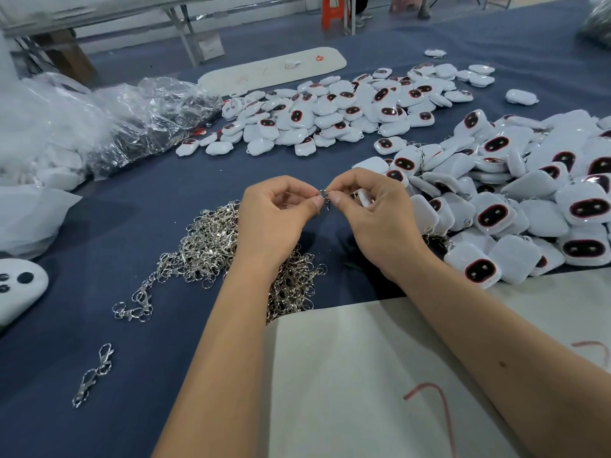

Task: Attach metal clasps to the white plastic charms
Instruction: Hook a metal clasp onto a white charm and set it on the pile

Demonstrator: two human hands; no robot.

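Note:
My left hand (277, 213) and my right hand (373, 209) meet above the blue cloth, fingertips pinched together on a small metal clasp (325, 197). A white plastic charm (364, 197) is tucked in my right hand's fingers, mostly hidden. Below my left hand lies a heap of silver clasps (205, 246). A big pile of white charms with dark red-rimmed ovals (515, 206) sits to the right. A second pile of charms (344, 110) lies farther back.
Two linked loose clasps (94, 375) lie at the front left. Clear plastic bags (99, 120) are heaped at the left. A white board (363, 375) lies under my forearms, another board (274, 72) at the back. A white part with dark holes (16, 289) sits at the left edge.

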